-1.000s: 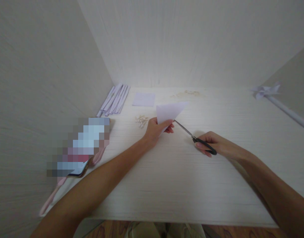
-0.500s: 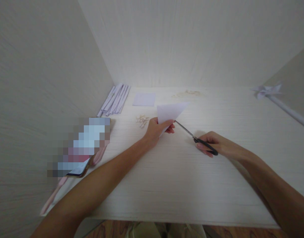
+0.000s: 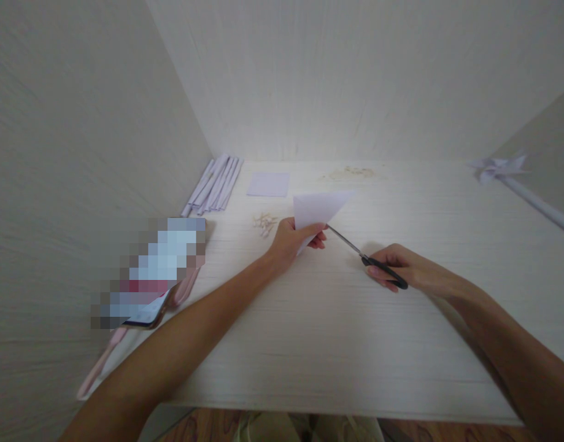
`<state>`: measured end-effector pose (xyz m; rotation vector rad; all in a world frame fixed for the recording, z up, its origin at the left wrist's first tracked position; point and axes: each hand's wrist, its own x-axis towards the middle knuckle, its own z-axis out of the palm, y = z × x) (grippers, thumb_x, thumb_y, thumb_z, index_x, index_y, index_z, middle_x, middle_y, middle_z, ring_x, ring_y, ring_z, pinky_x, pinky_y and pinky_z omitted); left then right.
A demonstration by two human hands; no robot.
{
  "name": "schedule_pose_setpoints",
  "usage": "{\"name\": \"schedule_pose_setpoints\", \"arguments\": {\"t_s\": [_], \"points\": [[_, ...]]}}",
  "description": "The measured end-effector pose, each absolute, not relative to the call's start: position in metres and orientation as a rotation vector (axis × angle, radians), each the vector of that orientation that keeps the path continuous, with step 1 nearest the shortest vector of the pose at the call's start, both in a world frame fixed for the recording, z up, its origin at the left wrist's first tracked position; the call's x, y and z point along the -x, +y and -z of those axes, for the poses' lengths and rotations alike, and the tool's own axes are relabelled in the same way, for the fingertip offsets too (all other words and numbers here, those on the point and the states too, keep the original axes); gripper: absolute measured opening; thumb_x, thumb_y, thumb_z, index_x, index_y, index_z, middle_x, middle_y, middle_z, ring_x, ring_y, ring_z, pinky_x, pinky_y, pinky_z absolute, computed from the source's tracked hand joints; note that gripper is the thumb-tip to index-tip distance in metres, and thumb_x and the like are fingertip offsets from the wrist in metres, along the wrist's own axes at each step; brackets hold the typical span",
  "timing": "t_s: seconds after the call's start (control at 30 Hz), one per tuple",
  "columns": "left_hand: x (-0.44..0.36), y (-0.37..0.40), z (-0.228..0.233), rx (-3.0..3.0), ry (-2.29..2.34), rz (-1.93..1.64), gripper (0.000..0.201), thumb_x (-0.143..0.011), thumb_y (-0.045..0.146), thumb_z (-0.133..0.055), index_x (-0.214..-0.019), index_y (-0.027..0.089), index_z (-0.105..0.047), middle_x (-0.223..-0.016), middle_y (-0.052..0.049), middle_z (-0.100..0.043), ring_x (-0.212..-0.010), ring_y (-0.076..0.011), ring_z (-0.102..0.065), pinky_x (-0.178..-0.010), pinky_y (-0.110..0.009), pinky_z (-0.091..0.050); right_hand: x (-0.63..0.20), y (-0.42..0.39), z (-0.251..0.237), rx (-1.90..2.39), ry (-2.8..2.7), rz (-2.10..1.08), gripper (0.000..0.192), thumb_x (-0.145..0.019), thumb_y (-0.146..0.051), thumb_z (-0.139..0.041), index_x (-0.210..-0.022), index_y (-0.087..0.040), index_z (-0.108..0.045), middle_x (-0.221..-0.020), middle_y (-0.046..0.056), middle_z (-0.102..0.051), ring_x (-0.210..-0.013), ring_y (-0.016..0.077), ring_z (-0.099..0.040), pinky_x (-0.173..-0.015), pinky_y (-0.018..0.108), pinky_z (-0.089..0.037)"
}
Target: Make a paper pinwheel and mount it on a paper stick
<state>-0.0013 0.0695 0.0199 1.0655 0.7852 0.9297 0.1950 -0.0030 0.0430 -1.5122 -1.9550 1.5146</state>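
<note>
My left hand (image 3: 296, 236) pinches a folded piece of white paper (image 3: 316, 207) between thumb and fingers; the paper's pointed corner reaches to the right. My right hand (image 3: 392, 265) is wrapped round the black handles of a pair of scissors (image 3: 348, 242). The blades look closed, and their tips touch or nearly touch the paper's edge beside my left thumb. Whether the tips are in the paper is hidden by the fingers. Just left of my left hand lies a small pile of cotton-swab-like pieces (image 3: 264, 224).
A flat paper square (image 3: 267, 184) and several rolled paper sticks (image 3: 215, 184) lie at the back left. A phone (image 3: 148, 312) leans on a pink stand (image 3: 187, 287) at the left. A paper pinwheel (image 3: 500, 169) on a stick is at the right. A stain marks the back of the table (image 3: 355, 368).
The view has shifted very slightly. Both hands, the paper and the scissors keep nearly the same positions relative to each other.
</note>
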Motion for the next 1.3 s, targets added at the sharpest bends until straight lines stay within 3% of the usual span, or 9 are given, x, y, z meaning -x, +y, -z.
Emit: {"name": "schedule_pose_setpoints", "arguments": {"t_s": [1.3], "points": [[0.006, 0.0723, -0.0184, -1.071, 0.723, -0.832, 0.014, -0.059, 0.023, -0.061, -0.057, 0.009, -0.058, -0.051, -0.002, -0.059, -0.042, -0.0085, -0.053, -0.045, -0.021, -0.041, -0.196, -0.0028, -0.0445, 1.536, -1.969, -1.524, 0.047, -0.07, -0.055, -0.045, -0.043, -0.017, -0.037, -0.039, -0.003, -0.037, -0.037, 0.006, -0.03, -0.039, 0.022, -0.021]]}}
